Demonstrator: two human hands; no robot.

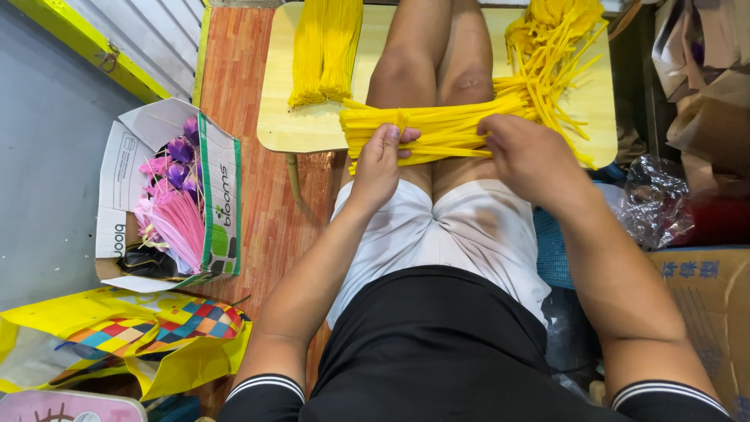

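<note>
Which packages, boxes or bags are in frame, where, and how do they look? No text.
Open cardboard box: floor, left; white with green-printed side, holding pink and purple flowers.
Yellow bag: bottom left, crumpled, multicoloured checked panel.
Brown carton: right edge, printed marks on top.
Clear plastic wrap: right, crumpled, above the carton.
Brown paper bags: upper right, crumpled.

The person wears a black short-sleeved top whose cuffs are edged with thin white stripes (two narrow lines show on each sleeve). Below it come white shorts, creased and bunched over the thighs, with a faint greyish smudge on one leg. Forearms, the left hand [379,166], the right hand [525,152] and both knees are bare, with no watch, ring or glove.
</note>
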